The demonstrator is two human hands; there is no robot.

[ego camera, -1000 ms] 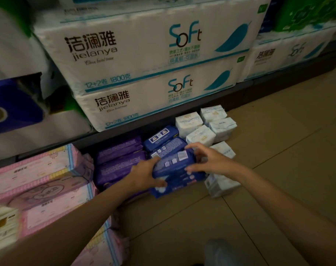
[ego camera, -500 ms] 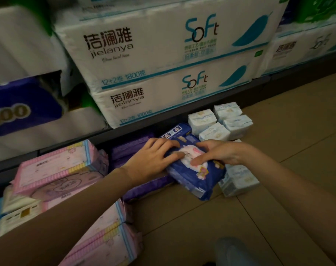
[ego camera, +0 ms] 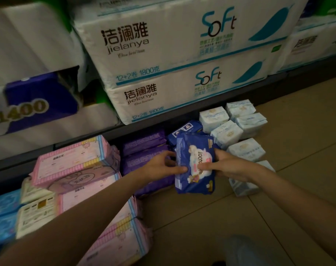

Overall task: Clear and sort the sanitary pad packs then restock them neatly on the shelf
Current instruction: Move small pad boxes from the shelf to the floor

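Between purple packs (ego camera: 144, 150) and white packs (ego camera: 228, 131), blue pack (ego camera: 195, 166), both hands' fingers (ego camera: 179, 168) curled round it.

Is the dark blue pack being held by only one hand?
No. The left hand and right hand both grip the dark blue pack, one at each side.

Tan tiled floor (ego camera: 278, 189): pad packs (ego camera: 245, 149) piled, possibly sorted.
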